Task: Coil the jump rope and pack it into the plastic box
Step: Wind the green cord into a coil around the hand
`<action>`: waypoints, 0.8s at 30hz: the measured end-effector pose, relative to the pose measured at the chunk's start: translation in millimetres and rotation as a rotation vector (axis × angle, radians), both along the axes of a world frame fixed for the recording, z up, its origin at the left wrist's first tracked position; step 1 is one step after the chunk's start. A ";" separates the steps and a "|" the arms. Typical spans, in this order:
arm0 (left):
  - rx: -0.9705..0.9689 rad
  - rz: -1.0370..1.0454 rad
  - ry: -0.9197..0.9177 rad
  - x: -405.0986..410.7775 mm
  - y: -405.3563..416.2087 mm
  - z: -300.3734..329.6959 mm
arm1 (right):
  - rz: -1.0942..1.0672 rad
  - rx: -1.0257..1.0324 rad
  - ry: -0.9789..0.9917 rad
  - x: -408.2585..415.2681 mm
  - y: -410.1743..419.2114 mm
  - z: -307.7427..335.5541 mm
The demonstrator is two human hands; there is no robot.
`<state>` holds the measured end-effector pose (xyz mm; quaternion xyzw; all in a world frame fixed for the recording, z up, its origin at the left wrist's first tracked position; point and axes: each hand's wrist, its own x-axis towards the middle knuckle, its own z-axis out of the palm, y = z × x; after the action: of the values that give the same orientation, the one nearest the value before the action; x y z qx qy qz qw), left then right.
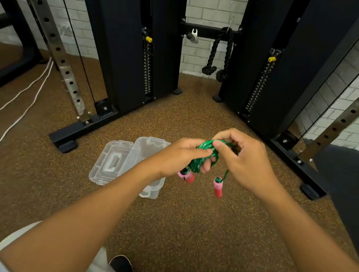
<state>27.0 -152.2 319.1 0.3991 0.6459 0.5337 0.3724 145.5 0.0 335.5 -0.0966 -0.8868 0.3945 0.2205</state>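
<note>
Landmark: the clear, rectangular plastic box (146,170) stands open on the speckled brown rubber floor (174,222); every place below is given from it.
Lid: the clear plastic lid (111,161) lies flat on the floor, touching the box's left side, so the opening is free.
Rope: the green braided jump rope (202,159) is bundled into a tight coil held in the air, above and just right of the box, not yet in it.
Handles: two short pink-and-red handles hang below the coil, one (185,176) close to the box's right edge, the other (218,187) further right on a short free tail.
Left hand: the left hand (180,156) is closed around the coil, fingers through the loops, thumb pressing on top.
Right hand: the right hand (244,158) pinches the upper strand of the coil between thumb and fingers, right of the box.
Step in hand: by my reading, finishing the last wraps before packing.
Doing it well: keep the left hand's clamp firm so the loops cannot spring; take up the free tail with the right; tuck both handles against the coil.
Risk: a dangling handle may catch the box rim on lowering.
Progress: coiling looks nearly done; packing not begun.
</note>
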 end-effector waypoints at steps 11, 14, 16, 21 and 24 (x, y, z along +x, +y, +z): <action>0.237 0.085 -0.433 -0.4 -1.2 7.7 | -0.004 -0.062 -0.139 -12.7 -3.1 -37.7; 0.299 0.143 -0.468 -0.8 -0.5 9.9 | 0.038 -0.059 -0.205 -14.2 -13.4 -45.9; 0.315 0.170 -0.504 -0.8 -0.8 10.9 | 0.078 -0.073 -0.268 -15.0 -19.9 -48.3; 0.317 0.288 -0.534 -4.0 -1.2 9.4 | 0.165 -0.088 -0.379 -13.3 -23.6 -48.1; 0.266 0.377 -0.461 -5.8 2.0 9.1 | 0.164 -0.055 -0.379 -10.9 -27.8 -40.8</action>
<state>21.2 -150.1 328.2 0.1863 0.5317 0.7493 0.3481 134.6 -27.9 294.7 -0.1027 -0.9062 0.4099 0.0143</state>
